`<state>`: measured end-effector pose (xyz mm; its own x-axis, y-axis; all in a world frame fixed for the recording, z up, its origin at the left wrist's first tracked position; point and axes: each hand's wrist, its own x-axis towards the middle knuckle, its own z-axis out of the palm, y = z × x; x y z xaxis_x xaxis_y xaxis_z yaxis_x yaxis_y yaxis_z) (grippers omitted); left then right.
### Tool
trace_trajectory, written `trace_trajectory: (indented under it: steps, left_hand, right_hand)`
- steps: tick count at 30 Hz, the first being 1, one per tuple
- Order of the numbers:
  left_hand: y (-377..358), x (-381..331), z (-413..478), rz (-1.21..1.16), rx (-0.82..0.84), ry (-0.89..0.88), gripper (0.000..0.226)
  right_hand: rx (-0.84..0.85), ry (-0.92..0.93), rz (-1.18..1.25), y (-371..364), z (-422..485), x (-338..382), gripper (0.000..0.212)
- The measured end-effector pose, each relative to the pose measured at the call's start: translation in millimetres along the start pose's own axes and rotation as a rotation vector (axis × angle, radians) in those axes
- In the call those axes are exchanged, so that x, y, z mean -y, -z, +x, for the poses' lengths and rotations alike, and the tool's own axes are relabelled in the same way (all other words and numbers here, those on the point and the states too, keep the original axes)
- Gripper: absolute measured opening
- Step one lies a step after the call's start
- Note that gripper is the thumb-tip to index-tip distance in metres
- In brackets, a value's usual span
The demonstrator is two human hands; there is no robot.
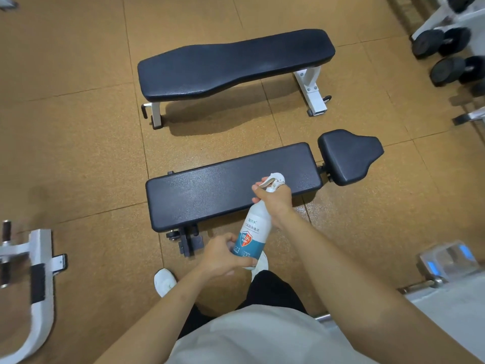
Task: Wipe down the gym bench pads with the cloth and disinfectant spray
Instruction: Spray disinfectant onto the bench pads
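I hold a white disinfectant spray bottle (254, 229) with a blue and red label over the near edge of the closer bench. My right hand (274, 199) grips its neck just below the white trigger head. My left hand (223, 254) holds the bottle's base. The nearer bench has a long black back pad (210, 190) and a separate black seat pad (349, 156) at its right end. A second flat bench with a black pad (236, 64) on white legs stands further away. No cloth is in view.
The floor is orange-brown rubber tiles. Black dumbbells (446, 46) sit on a white rack at the top right. Part of a white machine frame (39, 271) is at the lower left. A pale surface with a metal bar (420, 285) lies at the right. My white shoe (164, 281) stands below the bench.
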<state>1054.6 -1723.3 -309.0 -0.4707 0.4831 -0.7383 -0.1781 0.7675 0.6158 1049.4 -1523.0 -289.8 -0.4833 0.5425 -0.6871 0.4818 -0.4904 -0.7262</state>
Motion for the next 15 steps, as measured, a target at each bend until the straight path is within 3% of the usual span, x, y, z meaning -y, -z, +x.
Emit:
trace_trajectory:
  steps: [6,11,15]
  left_hand:
    - [65,65,-17,0.036,0.011,-0.073,0.061]
    - [134,143,-39,0.003,0.048,-0.104,0.07]
    - [185,196,-57,-0.007,0.05,-0.091,0.077]
  right_hand:
    - [-0.107,-0.033,-0.089,-78,-30,-30,0.024]
    - [-0.094,-0.031,-0.064,-165,-71,-59,0.033]
    - [-0.188,-0.058,-0.078,-233,-97,-83,0.032]
